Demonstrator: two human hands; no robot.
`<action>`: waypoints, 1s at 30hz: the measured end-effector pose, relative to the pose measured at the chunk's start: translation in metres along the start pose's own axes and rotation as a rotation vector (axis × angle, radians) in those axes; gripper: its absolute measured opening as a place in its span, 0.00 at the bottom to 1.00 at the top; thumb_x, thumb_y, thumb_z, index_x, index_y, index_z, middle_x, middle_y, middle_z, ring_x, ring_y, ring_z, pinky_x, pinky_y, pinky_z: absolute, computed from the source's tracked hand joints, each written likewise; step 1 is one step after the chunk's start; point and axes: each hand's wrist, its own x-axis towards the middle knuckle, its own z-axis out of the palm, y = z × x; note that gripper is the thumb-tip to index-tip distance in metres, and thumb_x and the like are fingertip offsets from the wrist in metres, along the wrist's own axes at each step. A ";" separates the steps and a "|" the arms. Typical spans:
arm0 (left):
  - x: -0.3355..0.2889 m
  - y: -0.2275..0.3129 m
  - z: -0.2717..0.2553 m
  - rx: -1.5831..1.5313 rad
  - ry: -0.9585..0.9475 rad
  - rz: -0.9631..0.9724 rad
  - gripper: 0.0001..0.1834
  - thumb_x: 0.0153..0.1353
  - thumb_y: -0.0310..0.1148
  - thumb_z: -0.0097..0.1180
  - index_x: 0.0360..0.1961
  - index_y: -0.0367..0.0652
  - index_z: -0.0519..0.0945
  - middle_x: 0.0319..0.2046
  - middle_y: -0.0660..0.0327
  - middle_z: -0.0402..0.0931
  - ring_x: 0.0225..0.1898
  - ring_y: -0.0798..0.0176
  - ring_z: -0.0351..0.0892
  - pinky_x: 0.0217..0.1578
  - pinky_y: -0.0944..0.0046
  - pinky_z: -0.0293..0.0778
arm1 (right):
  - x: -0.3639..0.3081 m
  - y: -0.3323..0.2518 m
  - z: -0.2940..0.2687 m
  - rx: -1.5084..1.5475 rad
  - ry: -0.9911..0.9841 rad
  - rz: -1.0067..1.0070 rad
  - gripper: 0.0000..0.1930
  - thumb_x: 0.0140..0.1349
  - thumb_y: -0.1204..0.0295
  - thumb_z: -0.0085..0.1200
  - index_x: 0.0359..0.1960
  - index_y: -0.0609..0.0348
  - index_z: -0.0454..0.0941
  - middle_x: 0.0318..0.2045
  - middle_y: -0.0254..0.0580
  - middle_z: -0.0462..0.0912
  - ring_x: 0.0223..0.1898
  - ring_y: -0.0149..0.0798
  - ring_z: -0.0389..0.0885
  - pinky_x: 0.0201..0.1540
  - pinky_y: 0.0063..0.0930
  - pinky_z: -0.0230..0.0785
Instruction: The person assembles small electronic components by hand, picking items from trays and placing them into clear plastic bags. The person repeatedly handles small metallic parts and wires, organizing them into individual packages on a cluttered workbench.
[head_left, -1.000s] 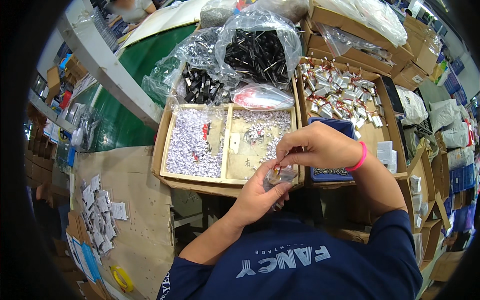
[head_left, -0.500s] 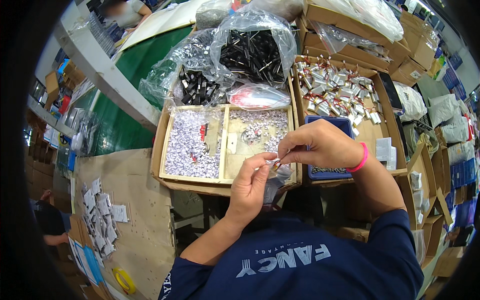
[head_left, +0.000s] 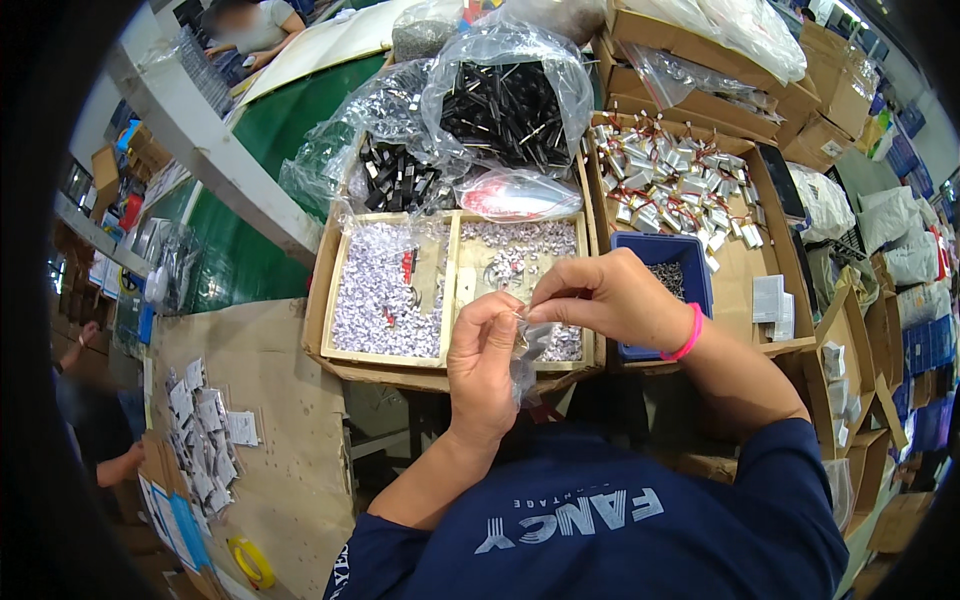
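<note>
A small clear plastic bag [head_left: 524, 368] hangs between my two hands, above the front edge of the divided wooden tray [head_left: 452, 290]. My left hand [head_left: 484, 352] pinches the bag's upper edge with thumb and fingertips. From the right, my right hand [head_left: 612, 302] is closed on the same top edge, its fingertips almost touching the left ones. What lies inside the bag is too small to make out. Small white pieces [head_left: 385, 280] fill much of the tray's left compartment, and fewer are scattered in the right one. A blue bin [head_left: 702, 268] of small dark parts stands partly behind my right hand.
Behind the tray stands a clear bag of black parts [head_left: 505, 115]. Silver wired cells [head_left: 680, 180] lie in a carton to the right. Filled packets [head_left: 205, 435] and yellow tape [head_left: 250, 562] sit at left. A metal post [head_left: 215, 150] slants across; other people work at the far left.
Both hands have shifted left, the right one also slightly lower and away from the blue bin. The bag has moved with them, and a small coloured piece at the fingertips no longer shows.
</note>
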 end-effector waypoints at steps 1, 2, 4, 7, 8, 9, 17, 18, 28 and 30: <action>0.001 0.000 0.000 -0.042 0.013 -0.008 0.04 0.68 0.28 0.45 0.40 0.42 0.72 0.40 0.63 0.70 0.41 0.71 0.68 0.45 0.70 0.66 | -0.002 0.000 0.003 -0.025 0.024 -0.013 0.10 0.55 0.69 0.62 0.37 0.59 0.82 0.28 0.39 0.83 0.28 0.33 0.81 0.33 0.23 0.71; 0.001 0.000 -0.001 -0.093 0.029 -0.022 0.04 0.68 0.28 0.45 0.41 0.42 0.73 0.40 0.63 0.71 0.42 0.70 0.68 0.47 0.70 0.66 | -0.003 0.000 0.007 -0.081 0.061 -0.094 0.10 0.55 0.68 0.62 0.37 0.57 0.82 0.30 0.40 0.83 0.29 0.36 0.80 0.33 0.25 0.71; 0.004 0.000 -0.003 -0.242 0.021 -0.043 0.05 0.69 0.29 0.45 0.41 0.42 0.72 0.41 0.63 0.70 0.43 0.70 0.69 0.48 0.69 0.66 | -0.004 -0.002 0.015 -0.191 0.142 -0.260 0.10 0.55 0.66 0.61 0.37 0.54 0.83 0.32 0.43 0.83 0.32 0.42 0.80 0.34 0.30 0.72; 0.006 0.000 -0.004 -0.354 -0.012 -0.059 0.05 0.69 0.30 0.45 0.40 0.42 0.72 0.43 0.62 0.69 0.43 0.69 0.69 0.48 0.69 0.67 | -0.006 -0.005 0.020 -0.235 0.232 -0.335 0.10 0.55 0.67 0.61 0.37 0.56 0.83 0.33 0.41 0.81 0.32 0.41 0.78 0.34 0.30 0.72; 0.006 0.001 -0.003 -0.371 -0.024 -0.061 0.05 0.69 0.30 0.44 0.40 0.42 0.72 0.44 0.62 0.69 0.43 0.69 0.69 0.48 0.68 0.67 | -0.006 -0.007 0.019 -0.209 0.244 -0.322 0.10 0.55 0.67 0.61 0.37 0.57 0.82 0.32 0.40 0.80 0.32 0.41 0.77 0.34 0.30 0.72; 0.007 0.002 -0.003 -0.433 -0.077 -0.114 0.07 0.69 0.32 0.46 0.44 0.42 0.70 0.48 0.60 0.67 0.44 0.67 0.71 0.47 0.67 0.69 | -0.005 -0.009 0.016 -0.236 0.258 -0.362 0.09 0.53 0.69 0.62 0.36 0.56 0.83 0.28 0.37 0.78 0.30 0.38 0.76 0.33 0.29 0.72; -0.004 0.009 -0.011 -0.007 -0.347 -0.445 0.34 0.59 0.32 0.61 0.62 0.42 0.57 0.42 0.61 0.74 0.36 0.73 0.74 0.29 0.75 0.73 | -0.003 -0.038 -0.024 -0.613 0.088 -0.499 0.07 0.49 0.73 0.60 0.33 0.53 0.81 0.25 0.34 0.79 0.31 0.40 0.76 0.34 0.30 0.70; -0.004 0.008 -0.012 0.019 -0.381 -0.474 0.34 0.58 0.32 0.61 0.62 0.42 0.57 0.41 0.62 0.74 0.33 0.74 0.73 0.26 0.76 0.72 | -0.003 -0.042 -0.026 -0.585 0.072 -0.526 0.07 0.50 0.72 0.60 0.33 0.52 0.81 0.25 0.33 0.79 0.32 0.40 0.75 0.35 0.31 0.70; -0.010 0.012 -0.015 0.166 -0.435 -0.377 0.15 0.66 0.35 0.52 0.48 0.35 0.75 0.34 0.58 0.79 0.34 0.69 0.79 0.26 0.72 0.75 | -0.012 -0.020 -0.014 -0.228 -0.021 -0.471 0.07 0.52 0.71 0.59 0.31 0.55 0.76 0.28 0.38 0.75 0.36 0.43 0.74 0.40 0.33 0.69; -0.012 0.012 -0.017 -0.012 -0.362 -0.559 0.16 0.67 0.35 0.50 0.49 0.33 0.74 0.36 0.55 0.80 0.35 0.65 0.80 0.27 0.70 0.77 | -0.020 -0.011 -0.025 -0.219 0.022 -0.324 0.06 0.55 0.71 0.58 0.32 0.57 0.76 0.29 0.41 0.76 0.35 0.46 0.77 0.37 0.34 0.70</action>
